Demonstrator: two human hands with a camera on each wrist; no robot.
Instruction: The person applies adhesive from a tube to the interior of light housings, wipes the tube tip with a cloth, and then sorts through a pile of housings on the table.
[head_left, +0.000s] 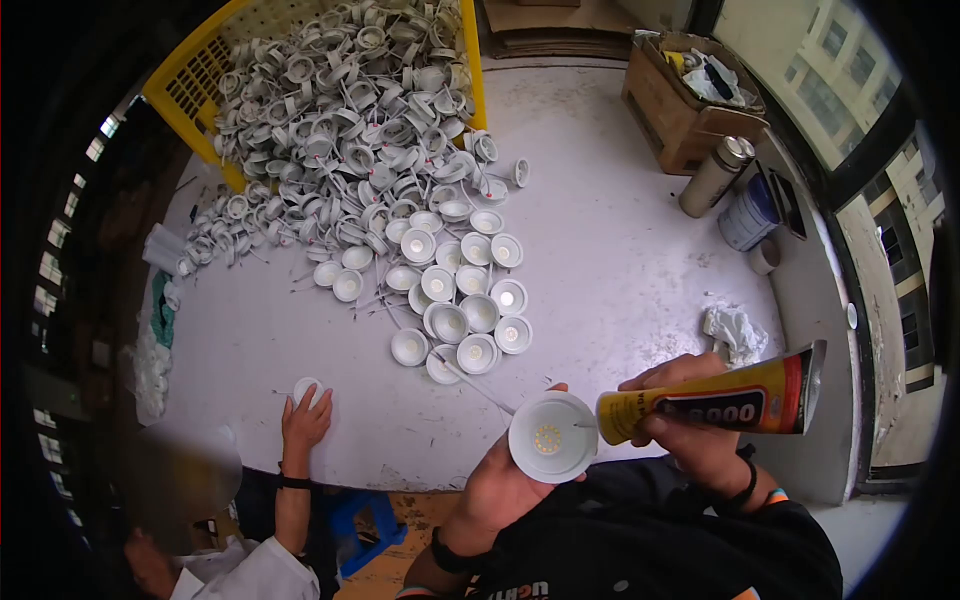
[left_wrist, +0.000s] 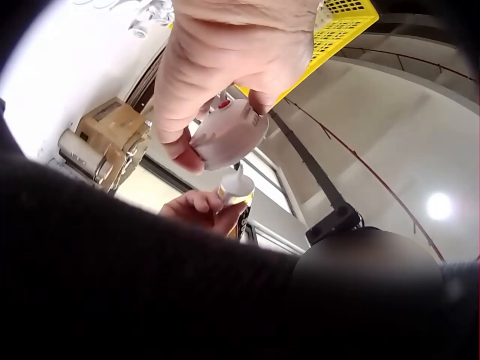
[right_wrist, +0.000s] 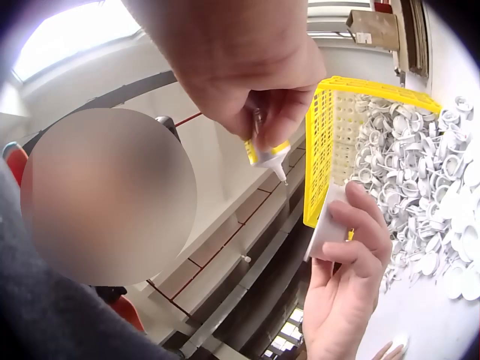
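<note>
In the head view my left hand [head_left: 497, 488] holds a round white LED downlight [head_left: 540, 468] by its sides, its open face with a ring of yellow LED dots turned up. A thin white cable runs from it toward the table. My right hand [head_left: 692, 448] grips a yellow and black glue tube [head_left: 778, 393], tilted, its nozzle end at the downlight's right rim. The right wrist view shows the white nozzle [right_wrist: 278, 168] with a small drop at its tip. From below, in the left wrist view, the downlight's back [left_wrist: 232, 139] shows between thumb and fingers.
Many white downlights [head_left: 340, 130] spill from a yellow crate [head_left: 180, 110] onto the table; several lie face up [head_left: 450, 322]. At the right stand a cardboard box [head_left: 655, 110], a flask [head_left: 712, 180], a tub [head_left: 747, 218] and crumpled tissue [head_left: 735, 332]. Another person's hand [head_left: 306, 418] touches a downlight at left.
</note>
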